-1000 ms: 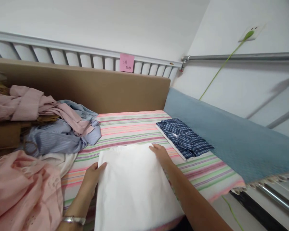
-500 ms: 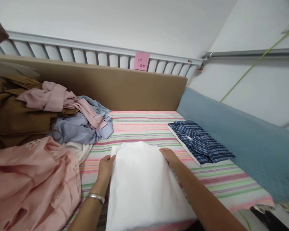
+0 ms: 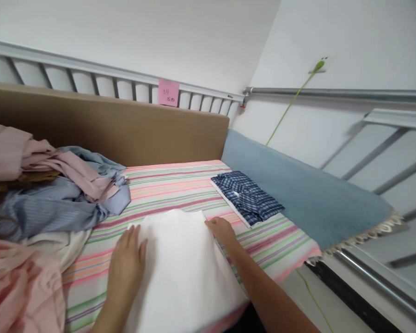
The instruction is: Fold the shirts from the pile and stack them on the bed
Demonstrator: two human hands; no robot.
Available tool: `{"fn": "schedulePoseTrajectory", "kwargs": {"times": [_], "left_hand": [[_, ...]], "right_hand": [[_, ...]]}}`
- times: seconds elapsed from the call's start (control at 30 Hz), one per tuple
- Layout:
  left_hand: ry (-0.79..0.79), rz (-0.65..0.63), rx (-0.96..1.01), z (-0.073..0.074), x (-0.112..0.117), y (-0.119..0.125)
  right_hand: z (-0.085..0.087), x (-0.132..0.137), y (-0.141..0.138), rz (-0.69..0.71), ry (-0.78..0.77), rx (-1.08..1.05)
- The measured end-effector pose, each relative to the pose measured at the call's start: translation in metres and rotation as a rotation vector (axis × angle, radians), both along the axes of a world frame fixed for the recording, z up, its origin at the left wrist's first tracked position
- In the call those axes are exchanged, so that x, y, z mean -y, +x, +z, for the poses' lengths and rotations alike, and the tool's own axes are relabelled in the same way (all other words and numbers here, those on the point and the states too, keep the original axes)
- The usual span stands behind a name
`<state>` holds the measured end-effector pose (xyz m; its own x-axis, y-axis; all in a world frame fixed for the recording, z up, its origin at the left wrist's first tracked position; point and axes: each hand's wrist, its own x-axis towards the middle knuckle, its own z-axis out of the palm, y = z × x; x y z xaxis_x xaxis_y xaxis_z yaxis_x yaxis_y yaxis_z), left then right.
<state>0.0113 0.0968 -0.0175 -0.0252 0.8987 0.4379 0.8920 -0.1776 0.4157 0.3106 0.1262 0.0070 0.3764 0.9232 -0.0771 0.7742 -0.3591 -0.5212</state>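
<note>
A folded white cloth (image 3: 180, 268) lies on the striped bedspread (image 3: 173, 178) in front of me; whether it is a garment I cannot tell. My left hand (image 3: 127, 259) rests flat over its left edge with fingers stretched out. At the far right corner my right hand (image 3: 222, 230) pinches the cloth between thumb and fingers. Beyond that hand, to the right, is a folded navy checked shirt (image 3: 246, 196) with a white edge showing along its left side.
Heaped clothes, among them a blue striped garment (image 3: 55, 203) and a pink garment (image 3: 24, 282), lie on the left. A brown board (image 3: 142, 132) stands behind the bed, and a blue cover (image 3: 291, 171) borders its right side. A green cord (image 3: 287, 111) hangs from a wall socket.
My left hand has let go of the cloth's far left corner and now lies flat along its left edge. My right hand keeps its corner. The view has turned to the right.
</note>
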Motion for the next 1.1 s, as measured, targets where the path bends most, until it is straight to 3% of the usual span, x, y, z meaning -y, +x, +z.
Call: {"fn": "schedulePoseTrajectory", "kwargs": {"times": [0.07,0.2,0.33,0.43,0.53,0.63,0.77,0.93,1.1], "left_hand": [[0.006,-0.085,-0.142,-0.014,0.011,0.014],[-0.033,-0.095,-0.303,-0.036,0.028,0.036],[-0.037,-0.091,-0.355,-0.035,0.031,0.043],[-0.022,-0.087,-0.36,-0.029,0.03,0.042],[-0.021,-0.098,-0.361,-0.028,0.028,0.039],[-0.022,-0.086,-0.353,-0.032,0.025,0.035],[-0.028,-0.045,-0.347,-0.038,0.021,0.029],[-0.094,-0.047,-0.365,-0.042,0.02,0.029],[-0.134,-0.04,-0.373,-0.042,0.019,0.03]], "right_hand": [[0.001,0.003,-0.006,-0.01,0.005,0.032],[0.004,-0.002,-0.019,0.016,-0.009,0.119],[0.006,-0.009,-0.02,0.02,0.028,0.031],[0.001,-0.013,-0.011,0.025,0.151,-0.22],[-0.009,-0.018,-0.001,0.007,0.152,-0.402],[-0.016,-0.024,0.002,0.003,0.06,-0.385],[-0.006,-0.023,-0.005,0.006,0.036,-0.294],[0.013,0.013,-0.021,0.098,0.115,-0.058],[0.017,0.072,-0.011,0.049,0.018,0.063]]}}
